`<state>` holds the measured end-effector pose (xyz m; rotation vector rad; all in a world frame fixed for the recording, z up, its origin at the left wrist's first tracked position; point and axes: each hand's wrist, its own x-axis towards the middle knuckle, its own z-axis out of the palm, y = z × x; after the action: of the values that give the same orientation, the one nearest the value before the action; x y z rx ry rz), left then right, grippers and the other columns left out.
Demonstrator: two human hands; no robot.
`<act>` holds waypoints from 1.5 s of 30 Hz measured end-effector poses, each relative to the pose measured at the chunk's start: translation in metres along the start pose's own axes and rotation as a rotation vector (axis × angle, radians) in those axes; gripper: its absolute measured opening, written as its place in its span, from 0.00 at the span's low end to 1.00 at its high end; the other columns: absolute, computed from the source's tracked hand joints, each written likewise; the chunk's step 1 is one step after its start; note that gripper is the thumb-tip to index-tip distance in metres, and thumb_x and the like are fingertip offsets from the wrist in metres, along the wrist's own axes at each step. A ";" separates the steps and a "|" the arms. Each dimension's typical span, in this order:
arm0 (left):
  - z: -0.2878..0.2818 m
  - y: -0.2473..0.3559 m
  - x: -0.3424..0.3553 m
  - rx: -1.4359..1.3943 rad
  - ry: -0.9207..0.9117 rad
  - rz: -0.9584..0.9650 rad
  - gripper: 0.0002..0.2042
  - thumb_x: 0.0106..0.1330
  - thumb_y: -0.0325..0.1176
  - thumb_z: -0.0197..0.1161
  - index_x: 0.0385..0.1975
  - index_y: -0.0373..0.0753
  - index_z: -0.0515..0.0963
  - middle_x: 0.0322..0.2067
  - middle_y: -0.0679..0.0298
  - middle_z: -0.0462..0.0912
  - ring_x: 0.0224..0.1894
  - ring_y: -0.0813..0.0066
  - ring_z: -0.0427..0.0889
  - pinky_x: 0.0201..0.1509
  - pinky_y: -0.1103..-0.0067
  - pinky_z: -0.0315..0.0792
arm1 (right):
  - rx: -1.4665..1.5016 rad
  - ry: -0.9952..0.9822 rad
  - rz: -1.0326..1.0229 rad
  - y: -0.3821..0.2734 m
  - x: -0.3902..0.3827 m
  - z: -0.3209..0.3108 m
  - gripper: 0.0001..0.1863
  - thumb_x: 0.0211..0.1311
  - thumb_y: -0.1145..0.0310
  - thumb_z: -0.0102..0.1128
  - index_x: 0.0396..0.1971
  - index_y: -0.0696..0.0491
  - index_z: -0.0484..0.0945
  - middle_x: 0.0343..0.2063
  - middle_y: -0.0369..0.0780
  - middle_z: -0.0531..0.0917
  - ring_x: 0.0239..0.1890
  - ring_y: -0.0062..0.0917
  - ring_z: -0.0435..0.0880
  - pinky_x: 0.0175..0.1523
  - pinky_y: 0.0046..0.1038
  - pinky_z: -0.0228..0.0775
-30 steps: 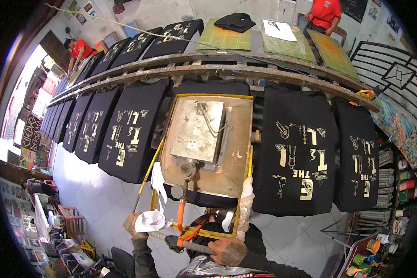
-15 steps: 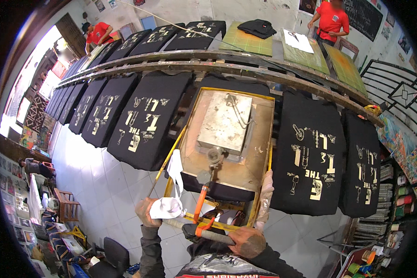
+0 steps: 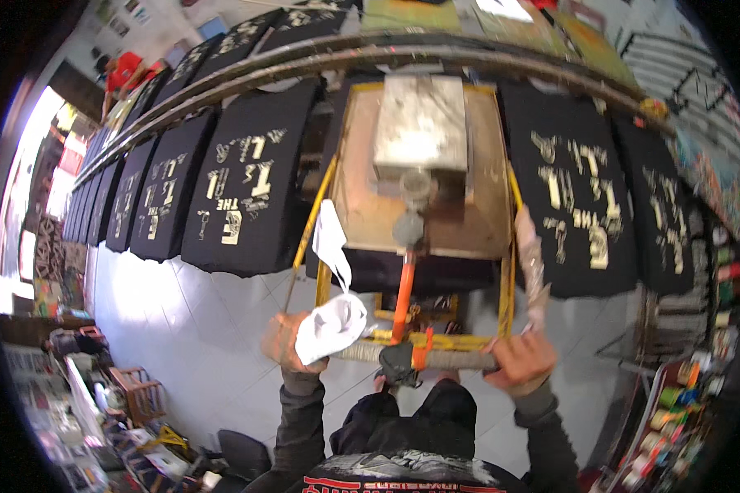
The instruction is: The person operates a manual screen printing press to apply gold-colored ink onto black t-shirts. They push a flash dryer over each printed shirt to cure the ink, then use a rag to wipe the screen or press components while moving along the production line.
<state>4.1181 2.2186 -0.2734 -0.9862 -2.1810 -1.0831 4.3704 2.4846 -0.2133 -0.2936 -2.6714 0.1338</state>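
Note:
My left hand is closed around the left end of a wrapped handlebar. A white cloth hangs beside its fingers and covers part of them. At the bar's right end my right hand is closed on the grip. The bar belongs to a yellow metal frame carrying a broad tan panel with a metal box on top. An orange pipe runs from the bar toward the box. The panel sits over a black shirt, mostly hidden.
Printed black shirts on boards flank the frame, one at left and one at right. A long wooden rail runs behind them. A person in red bends over the far left boards. A chair stands behind at left.
The view has tilted downward, so my legs now show. Handlebar and panel appear higher in the picture. My right hand has moved right and up, still holding the bar.

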 end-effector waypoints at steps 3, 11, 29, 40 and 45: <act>0.009 -0.031 -0.010 0.043 -0.045 0.042 0.21 0.64 0.48 0.63 0.37 0.32 0.82 0.29 0.55 0.82 0.29 0.58 0.84 0.32 0.69 0.77 | -0.093 0.119 -0.004 -0.002 0.001 0.026 0.14 0.31 0.54 0.69 0.20 0.45 0.80 0.15 0.35 0.65 0.18 0.32 0.69 0.23 0.36 0.58; 0.021 -0.017 0.031 -0.076 0.136 0.027 0.37 0.66 0.67 0.46 0.26 0.30 0.77 0.21 0.60 0.72 0.21 0.69 0.76 0.23 0.75 0.65 | -0.196 0.284 -0.027 -0.009 0.018 0.024 0.07 0.40 0.77 0.65 0.18 0.53 0.74 0.16 0.39 0.70 0.19 0.33 0.70 0.25 0.33 0.63; 0.016 -0.072 0.043 -0.018 -0.013 0.190 0.27 0.70 0.53 0.54 0.38 0.28 0.81 0.32 0.52 0.82 0.33 0.62 0.82 0.39 0.67 0.76 | 0.133 1.084 0.252 -0.014 -0.010 0.097 0.10 0.45 0.63 0.63 0.28 0.51 0.82 0.31 0.38 0.78 0.42 0.31 0.78 0.55 0.47 0.70; 0.015 -0.035 0.063 0.219 -0.073 0.193 0.25 0.69 0.52 0.55 0.33 0.29 0.80 0.29 0.54 0.80 0.29 0.63 0.80 0.35 0.68 0.74 | 0.244 1.172 0.062 0.048 -0.018 0.121 0.09 0.49 0.63 0.62 0.29 0.49 0.82 0.30 0.35 0.78 0.40 0.29 0.77 0.53 0.44 0.71; 0.017 -0.028 0.072 0.269 -0.069 0.152 0.25 0.68 0.51 0.55 0.32 0.29 0.80 0.27 0.54 0.79 0.27 0.63 0.79 0.33 0.68 0.73 | 0.269 1.161 0.020 0.066 -0.012 0.131 0.08 0.51 0.63 0.61 0.30 0.48 0.82 0.30 0.34 0.78 0.39 0.28 0.76 0.52 0.42 0.71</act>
<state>4.0509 2.2480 -0.2452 -1.0580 -2.1940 -0.6747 4.3353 2.5395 -0.3451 -0.2104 -1.4803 0.2349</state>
